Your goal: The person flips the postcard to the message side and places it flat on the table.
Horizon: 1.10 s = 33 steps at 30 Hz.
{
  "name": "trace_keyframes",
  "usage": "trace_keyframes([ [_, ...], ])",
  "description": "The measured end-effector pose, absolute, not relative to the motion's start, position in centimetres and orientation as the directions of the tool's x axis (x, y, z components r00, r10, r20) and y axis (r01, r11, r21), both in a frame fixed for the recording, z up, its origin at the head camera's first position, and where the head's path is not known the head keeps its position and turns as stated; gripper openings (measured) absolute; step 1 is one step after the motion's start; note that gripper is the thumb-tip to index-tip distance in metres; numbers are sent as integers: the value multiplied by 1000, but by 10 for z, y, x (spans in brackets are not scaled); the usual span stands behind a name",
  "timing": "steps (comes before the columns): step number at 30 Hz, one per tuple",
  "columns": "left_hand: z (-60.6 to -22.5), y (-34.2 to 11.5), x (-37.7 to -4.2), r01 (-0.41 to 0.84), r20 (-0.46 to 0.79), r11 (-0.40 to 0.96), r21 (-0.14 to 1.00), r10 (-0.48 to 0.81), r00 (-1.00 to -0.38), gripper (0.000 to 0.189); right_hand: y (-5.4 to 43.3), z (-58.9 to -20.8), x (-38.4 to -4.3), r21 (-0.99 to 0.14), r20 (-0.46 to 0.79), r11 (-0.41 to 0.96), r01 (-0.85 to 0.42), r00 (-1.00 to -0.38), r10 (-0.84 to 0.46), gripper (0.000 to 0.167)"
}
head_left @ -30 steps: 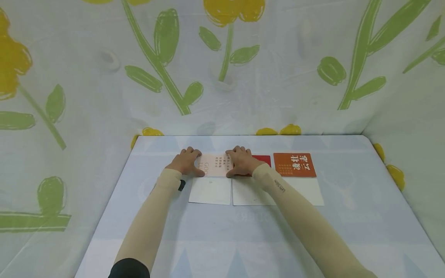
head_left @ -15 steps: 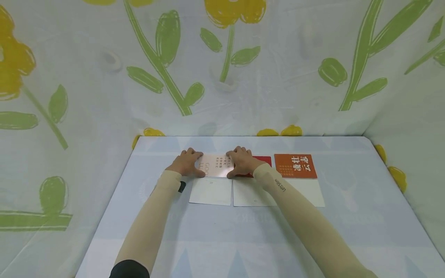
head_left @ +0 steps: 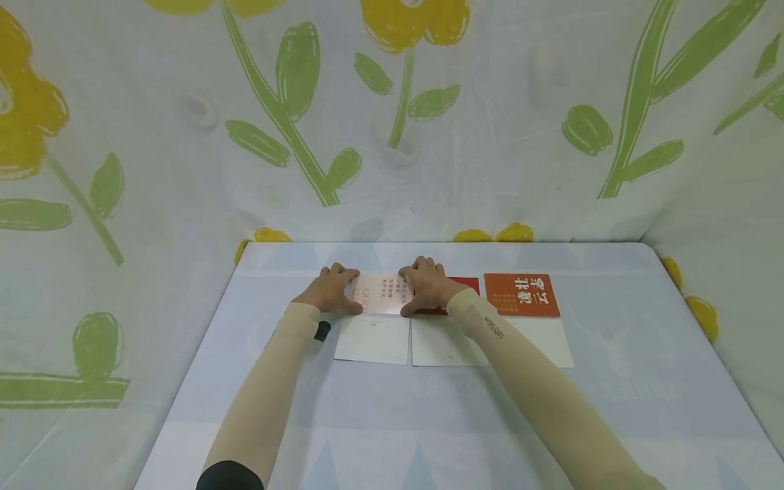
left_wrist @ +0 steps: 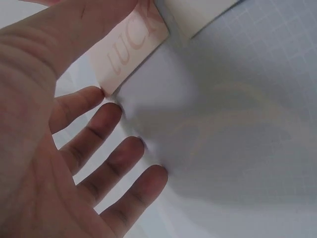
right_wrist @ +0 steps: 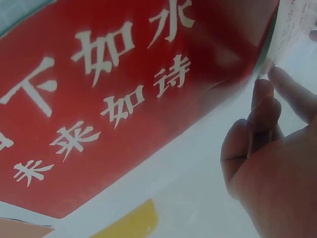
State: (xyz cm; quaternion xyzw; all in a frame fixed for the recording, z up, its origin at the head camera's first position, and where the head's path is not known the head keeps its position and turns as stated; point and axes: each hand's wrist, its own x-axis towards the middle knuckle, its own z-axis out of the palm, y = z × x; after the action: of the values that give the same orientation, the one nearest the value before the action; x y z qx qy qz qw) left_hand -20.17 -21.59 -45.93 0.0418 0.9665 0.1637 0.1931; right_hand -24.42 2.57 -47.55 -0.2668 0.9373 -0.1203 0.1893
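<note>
Bracing a pale pink card (head_left: 381, 295) at its two ends, two hands work toward the far side of a light table (head_left: 380, 415). At left, the left hand (head_left: 329, 288) is loosely spread, thumb and forefinger set wide apart at the near and far left corners; its other fingers extend to the table just beyond, gripping nothing. The card lies flat between the hands, lettering sideways, its near edge beside a left white card (head_left: 371, 341). The right hand (head_left: 427, 282) arches over the opposite end, thumb at the near corner, a forefinger at the far one, remaining fingers bent; whether it pinches the card or merely touches it cannot be told. Partly beneath this hand in the head view is a red card (right_wrist: 133, 99); farther right comes an orange card (head_left: 520, 295). In front of these, more white card surface (head_left: 448, 345) shows on both sides of the right sleeve (head_left: 508, 361). For good alignment, both hands should press lightly and evenly, guiding by the corners so the thin card does not bow; the right fingers should stay off the red card, lest they nudge it.
</note>
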Motion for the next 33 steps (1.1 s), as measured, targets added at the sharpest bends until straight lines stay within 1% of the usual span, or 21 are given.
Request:
trace_keyframes([
  [3, -464, -217, -205, -10, -353, 929, 369, 131, -926, 85, 25, -475, -244, -319, -292, 833, -452, -789, -540, 91],
  [8, -471, -217, -209, -70, -333, 886, 459, 98, -938, 75, 24, -475, -242, -322, -294, 835, -446, -792, -535, 91],
  [12, -473, -217, -206, -153, -333, 836, 527, 38, -942, 69, 24, -477, -240, -335, -262, 825, -455, -796, -545, 90],
  [15, -473, -217, -201, -191, -322, 799, 570, 3, -947, 65, 25, -478, -238, -347, -228, 813, -467, -799, -556, 90],
  [22, -475, -217, -186, -227, -274, 761, 607, -67, -959, 54, 26, -479, -235, -368, -176, 795, -481, -804, -568, 90],
  [27, -478, -219, -183, -229, -235, 736, 637, -98, -967, 46, 28, -478, -234, -380, -160, 792, -477, -810, -565, 89],
  [30, -479, -219, -183, -240, -222, 723, 648, -122, -967, 42, 32, -476, -233, -437, -147, 793, -425, -836, -529, 84],
  [33, -480, -219, -182, -250, -216, 717, 651, -140, -966, 41, 38, -473, -233, -542, -143, 776, -324, -874, -465, 76],
])
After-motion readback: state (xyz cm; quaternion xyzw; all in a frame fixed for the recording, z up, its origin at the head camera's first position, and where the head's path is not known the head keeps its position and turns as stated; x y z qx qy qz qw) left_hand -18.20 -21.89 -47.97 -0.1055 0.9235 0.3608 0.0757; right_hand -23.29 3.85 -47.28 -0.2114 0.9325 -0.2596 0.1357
